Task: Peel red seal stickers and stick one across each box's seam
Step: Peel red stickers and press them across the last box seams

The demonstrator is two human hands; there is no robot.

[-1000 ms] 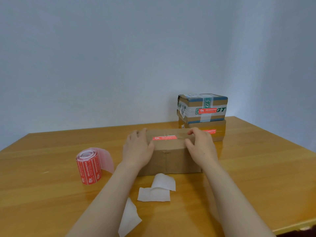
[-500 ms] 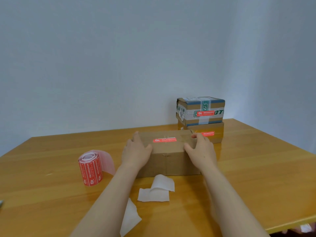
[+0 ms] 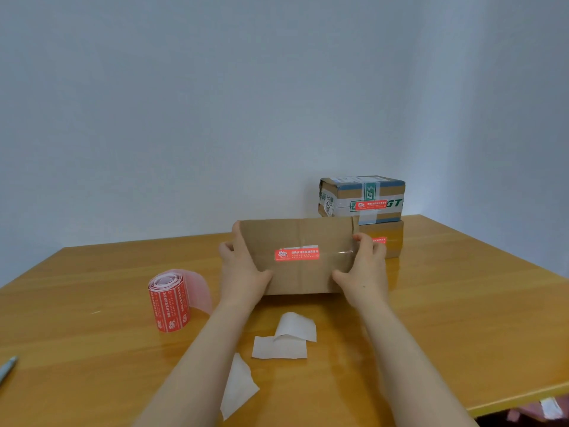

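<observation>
A plain brown cardboard box [image 3: 295, 235] is tipped up in the middle of the table, its sealed face toward me. A red seal sticker [image 3: 296, 253] lies across its taped seam. My left hand [image 3: 243, 269] grips the box's left end, thumb on the front face and fingers behind. Its right end is gripped by my right hand [image 3: 365, 272] the same way. The roll of red stickers [image 3: 168, 300] stands on the table to the left of the box, with a tail of pale backing paper curling off it.
Two stacked boxes at the back right, the taped upper box [image 3: 363, 197] and the lower box [image 3: 385, 238], each carry a red sticker. Peeled white backing scraps [image 3: 284, 340] lie in front of me. A pen tip [image 3: 7, 366] shows at the left edge. The table [image 3: 462, 318] ends close at right.
Both hands have tilted the brown box up off its base, turning the stickered top face toward me; it stood flat on the table before.
</observation>
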